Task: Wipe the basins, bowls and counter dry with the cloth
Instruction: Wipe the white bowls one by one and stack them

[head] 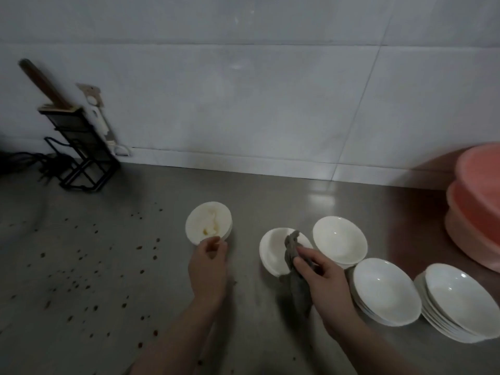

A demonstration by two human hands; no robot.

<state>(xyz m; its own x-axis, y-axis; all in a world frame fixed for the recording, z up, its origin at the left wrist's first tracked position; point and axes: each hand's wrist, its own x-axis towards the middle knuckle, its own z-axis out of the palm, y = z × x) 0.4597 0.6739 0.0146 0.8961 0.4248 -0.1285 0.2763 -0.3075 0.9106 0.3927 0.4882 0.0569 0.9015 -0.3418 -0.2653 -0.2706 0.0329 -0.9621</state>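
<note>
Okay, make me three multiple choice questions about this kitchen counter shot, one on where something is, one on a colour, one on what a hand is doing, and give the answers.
1. Where is the knife rack?
A. far left by the wall
B. beside the basins
C. between the hands

2. What colour are the stacked basins?
A. blue
B. pink
C. green

3. What is the right hand doing?
A. resting flat on the counter
B. lifting a basin
C. holding the grey cloth at a bowl

Answers: 1 A, the rack stands at the left against the tiled wall. 2 B, both basins at the right edge are pink. 3 C, its fingers grip the cloth, which reaches into the bowl.
</note>
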